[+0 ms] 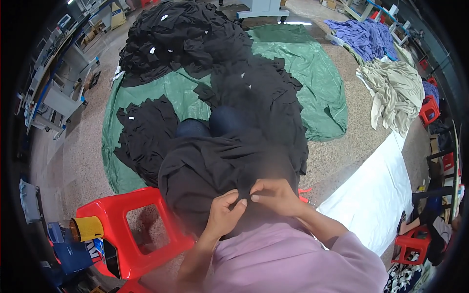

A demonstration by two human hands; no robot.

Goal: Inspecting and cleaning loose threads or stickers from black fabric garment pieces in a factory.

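Across my lap lies a spread of black cloth (210,158), which looks like a garment. My left hand (227,212) is closed in a pinch at its near part, thumb and forefinger together on the black cloth. Just to the right, my right hand (277,196) pinches the same cloth, its fingertips a short way from the left ones. Anything finer between the fingertips is too small and dark to make out. Beyond my knees, a heap of black garments (259,93) reaches toward me, and a smaller black pile (146,134) lies to the left.
A green sheet (320,93) covers the floor under the black piles, including a large far heap (181,36). At my left stands a red plastic stool (117,210) with a yellow roll (89,228) on it. Purple cloth (364,39), pale cloth (393,90) and a white sheet (373,195) lie rightward.
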